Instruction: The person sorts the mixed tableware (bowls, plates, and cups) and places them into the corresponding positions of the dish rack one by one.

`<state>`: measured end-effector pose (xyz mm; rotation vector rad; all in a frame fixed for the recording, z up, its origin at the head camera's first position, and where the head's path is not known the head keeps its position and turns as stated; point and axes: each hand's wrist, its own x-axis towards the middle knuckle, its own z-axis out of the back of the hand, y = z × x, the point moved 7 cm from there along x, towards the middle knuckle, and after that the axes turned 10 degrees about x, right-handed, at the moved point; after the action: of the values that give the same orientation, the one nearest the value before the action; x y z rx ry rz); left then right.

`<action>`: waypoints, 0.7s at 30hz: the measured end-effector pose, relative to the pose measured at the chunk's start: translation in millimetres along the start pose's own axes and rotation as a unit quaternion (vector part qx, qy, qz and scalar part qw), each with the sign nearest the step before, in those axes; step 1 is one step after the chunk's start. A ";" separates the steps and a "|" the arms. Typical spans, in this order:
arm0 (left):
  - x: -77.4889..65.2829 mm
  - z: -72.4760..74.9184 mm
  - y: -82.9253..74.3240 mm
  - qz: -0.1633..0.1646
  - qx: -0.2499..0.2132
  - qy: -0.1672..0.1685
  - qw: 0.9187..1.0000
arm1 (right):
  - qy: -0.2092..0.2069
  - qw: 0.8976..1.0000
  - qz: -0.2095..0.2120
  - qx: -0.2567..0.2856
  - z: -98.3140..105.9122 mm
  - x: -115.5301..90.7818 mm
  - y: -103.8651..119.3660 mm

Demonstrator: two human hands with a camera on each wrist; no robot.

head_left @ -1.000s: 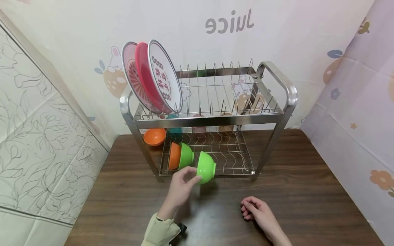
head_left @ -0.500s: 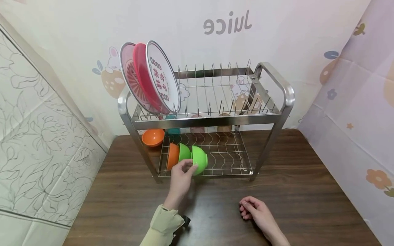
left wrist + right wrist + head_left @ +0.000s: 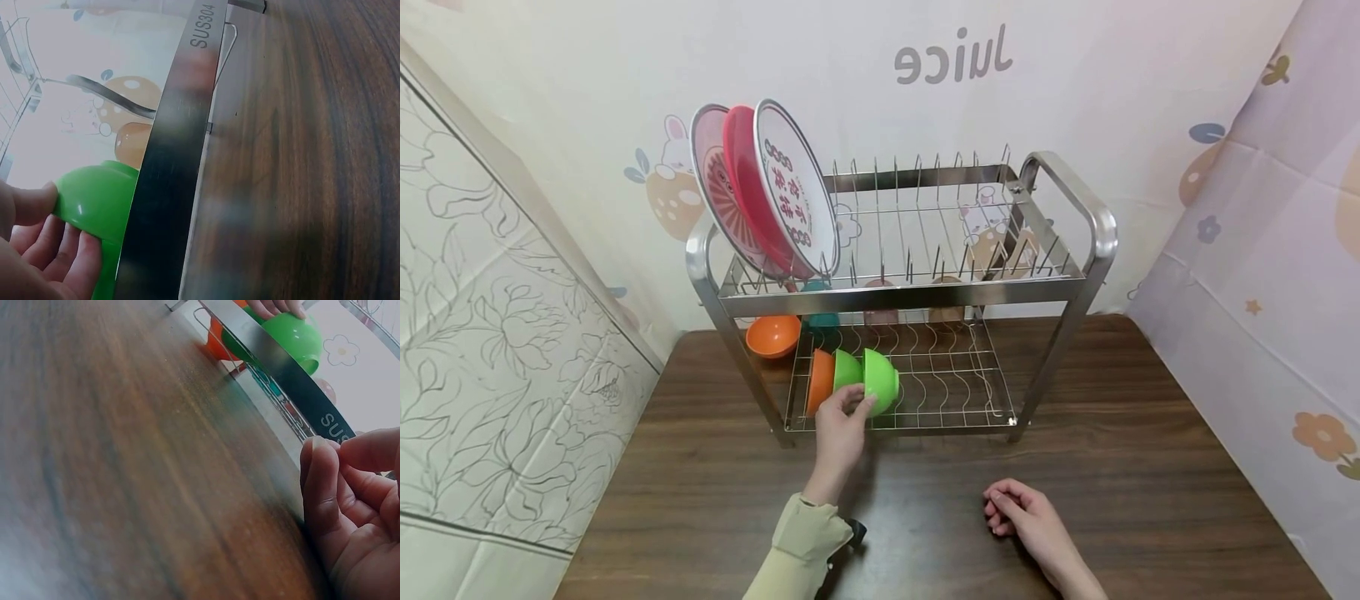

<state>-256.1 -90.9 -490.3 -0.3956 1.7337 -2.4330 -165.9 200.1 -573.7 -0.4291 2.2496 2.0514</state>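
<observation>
My left hand (image 3: 841,429) pinches the rim of a bright green bowl (image 3: 882,382), thumb outside and fingers at the open side. That bowl stands tipped on its side at the front of the dish rack's (image 3: 917,294) lower shelf. In the left wrist view its green wall (image 3: 94,197) shows behind the rack's steel front bar (image 3: 172,156). Just left of it, another green bowl (image 3: 847,372) and an orange bowl (image 3: 821,383) lean in a row. My right hand (image 3: 1022,512) rests on the table, fingers loosely curled, holding nothing.
On the upper tier, a white plate (image 3: 797,175), a red plate (image 3: 748,167) and a pink plate (image 3: 706,146) stand upright at the left. Cups, one teal (image 3: 822,317), stand behind the lower shelf. An orange bowl (image 3: 772,336) sits at the rack's left on the wooden table (image 3: 700,492).
My left hand has carried the green bowl back and left, from in front of the rack onto the lower shelf beside the other green bowl. The right hand stays in place.
</observation>
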 end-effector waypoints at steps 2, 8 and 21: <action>-0.3 1.6 0.9 0.004 0.003 -0.010 1.000 | 0.000 1.000 0.002 -0.002 -0.1 0.1 0.0; -3.3 3.9 6.9 0.018 0.004 -0.019 1.000 | 0.006 1.000 0.011 0.001 -1.0 -0.1 2.3; -15.5 4.9 5.8 -0.014 0.007 -0.005 1.000 | 0.005 1.000 0.007 0.003 -0.9 0.7 2.4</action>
<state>-240.2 -93.4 -496.4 -0.4324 1.7187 -2.4561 -167.1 199.3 -571.5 -0.4254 2.2714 2.0537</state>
